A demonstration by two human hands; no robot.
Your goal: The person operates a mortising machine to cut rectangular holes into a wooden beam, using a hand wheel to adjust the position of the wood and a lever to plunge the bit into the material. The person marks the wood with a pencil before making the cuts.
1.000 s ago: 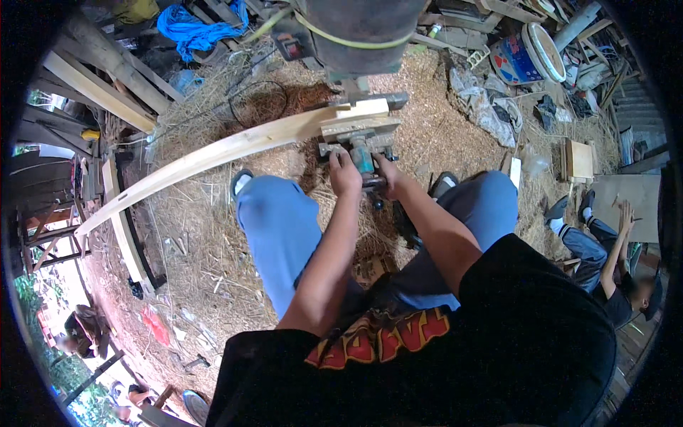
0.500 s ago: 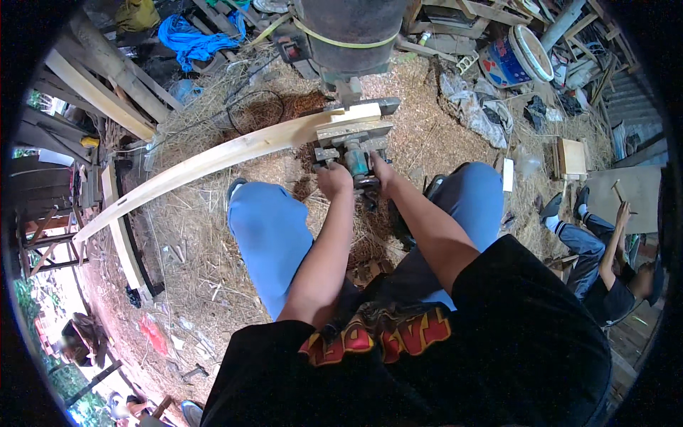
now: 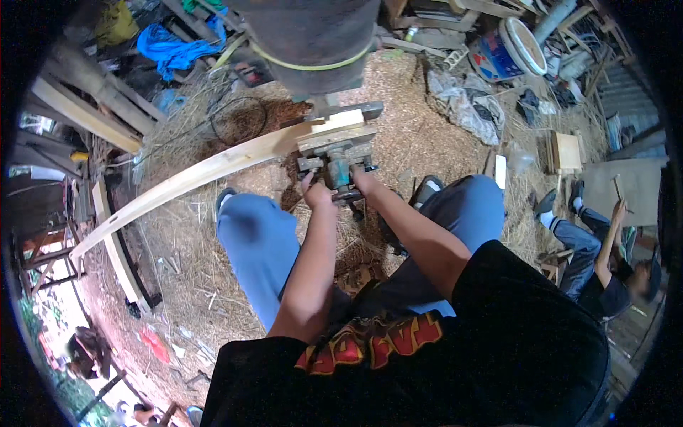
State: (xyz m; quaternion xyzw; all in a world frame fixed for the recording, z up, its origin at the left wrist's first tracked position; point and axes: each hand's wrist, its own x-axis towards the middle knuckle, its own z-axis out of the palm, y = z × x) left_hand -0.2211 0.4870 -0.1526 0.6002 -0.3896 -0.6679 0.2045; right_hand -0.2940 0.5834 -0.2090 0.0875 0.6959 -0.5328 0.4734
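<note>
A teal-and-black metal vise (image 3: 339, 173) sits between my knees, with a long curved pale board (image 3: 199, 171) lying across its jaws beside a short wooden block (image 3: 338, 121). The board stretches down to the left. My left hand (image 3: 316, 191) has its fingers closed on the left side of the vise's lower fittings. My right hand (image 3: 364, 181) grips the right side of the same fittings; some fingertips of both hands are hidden by the metal.
A grey drum (image 3: 302, 35) stands beyond the vise. A white bucket (image 3: 498, 57), grey sacking (image 3: 462, 107) and wood scraps lie upper right. A co-worker (image 3: 612, 277) sits at right holding a hammer. Planks (image 3: 92, 114) and a blue tarp (image 3: 171, 50) fill the upper left.
The view has shifted, so vise and board sit further left. My left hand has moved left and down along the vise's fittings. The co-worker's hammer has come into clearer view.
</note>
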